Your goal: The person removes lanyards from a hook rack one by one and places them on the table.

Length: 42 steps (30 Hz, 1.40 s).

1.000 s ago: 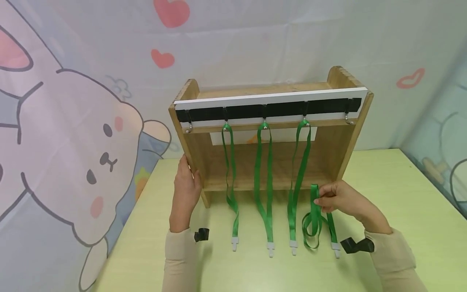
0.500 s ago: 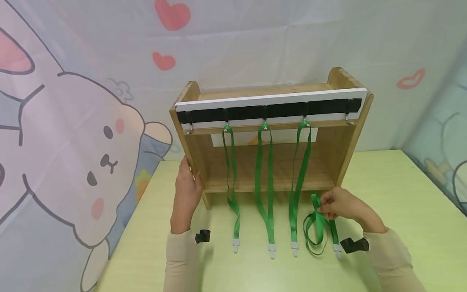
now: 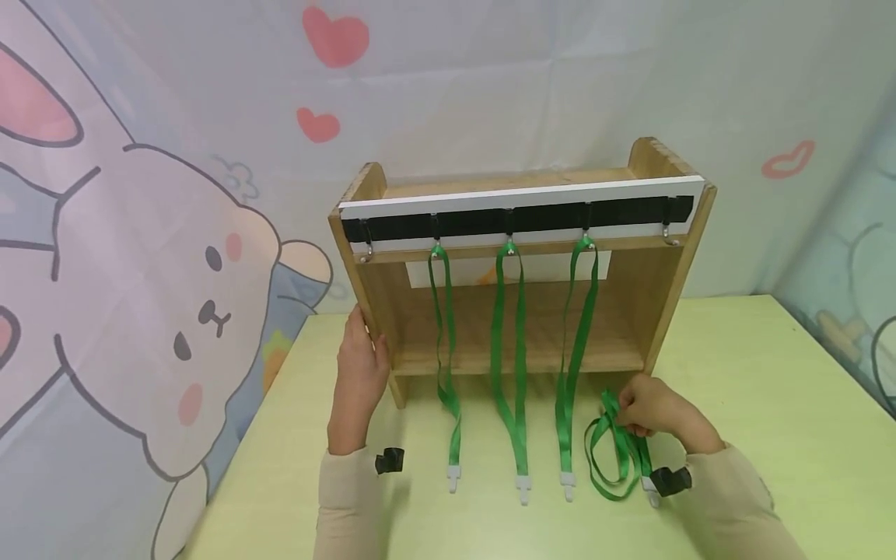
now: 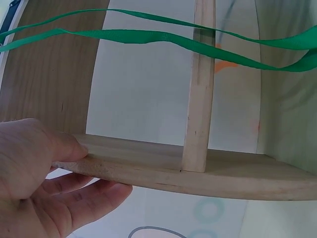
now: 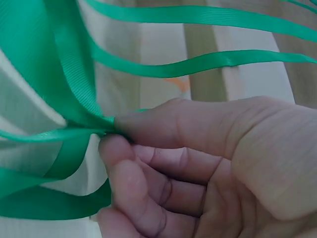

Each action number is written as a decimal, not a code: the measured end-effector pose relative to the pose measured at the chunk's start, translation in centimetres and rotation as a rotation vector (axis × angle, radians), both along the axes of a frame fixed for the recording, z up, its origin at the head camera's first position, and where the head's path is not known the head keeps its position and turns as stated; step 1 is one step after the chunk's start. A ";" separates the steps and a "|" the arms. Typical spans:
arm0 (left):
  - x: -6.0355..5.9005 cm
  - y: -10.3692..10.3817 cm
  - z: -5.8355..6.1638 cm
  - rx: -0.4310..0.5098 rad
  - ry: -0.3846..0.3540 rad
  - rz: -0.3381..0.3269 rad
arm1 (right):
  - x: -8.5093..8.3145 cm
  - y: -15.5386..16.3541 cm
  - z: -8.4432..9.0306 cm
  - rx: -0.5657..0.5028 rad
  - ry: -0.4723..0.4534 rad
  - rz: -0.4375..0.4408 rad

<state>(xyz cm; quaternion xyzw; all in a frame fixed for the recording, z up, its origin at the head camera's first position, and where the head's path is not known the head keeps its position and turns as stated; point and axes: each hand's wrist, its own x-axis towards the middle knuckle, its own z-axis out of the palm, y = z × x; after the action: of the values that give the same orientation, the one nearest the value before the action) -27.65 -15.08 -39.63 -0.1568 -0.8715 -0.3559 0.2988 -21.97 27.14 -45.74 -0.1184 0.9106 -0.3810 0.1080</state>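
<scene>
A wooden rack (image 3: 651, 307) stands on the yellow-green table (image 3: 770, 404), with a black hook strip (image 3: 518, 220) along its top. Three green lanyards (image 3: 509, 365) hang from the middle hooks, their white clips lying on the table. My left hand (image 3: 358, 381) grips the rack's left side panel (image 4: 163, 168), thumb on one face and fingers on the other. My right hand (image 3: 647, 416) pinches a loose green lanyard (image 3: 607, 459) low over the table, right of the hanging ones; in the right wrist view thumb and forefinger (image 5: 148, 126) squeeze the strap (image 5: 69, 74).
A cartoon rabbit backdrop (image 3: 140, 295) hangs behind and to the left. The outermost hooks at the left (image 3: 363, 250) and right (image 3: 670, 236) ends carry nothing. Black wrist straps (image 3: 389, 460) sit on both sleeves.
My right hand has lowered the loose lanyard toward the table and drawn it slightly nearer me. The left hand has stayed on the rack.
</scene>
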 end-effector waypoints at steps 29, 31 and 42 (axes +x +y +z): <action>0.0 -0.1 -0.2 -0.024 0.002 -0.007 | 1.3 -0.9 3.9 0.190 0.181 -0.033; 0.0 -0.2 -0.2 -0.028 -0.005 -0.004 | 1.5 -1.3 4.7 0.180 0.240 -0.067; -0.2 -0.1 -0.3 -0.011 -0.019 -0.011 | 2.6 -3.0 8.9 0.100 0.562 -0.251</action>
<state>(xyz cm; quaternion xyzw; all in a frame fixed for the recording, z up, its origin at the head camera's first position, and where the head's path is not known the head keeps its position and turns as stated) -27.81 -15.21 -39.91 -0.1596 -0.8754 -0.3543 0.2876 -19.39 24.11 -36.83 -0.1002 0.9300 -0.2983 -0.1900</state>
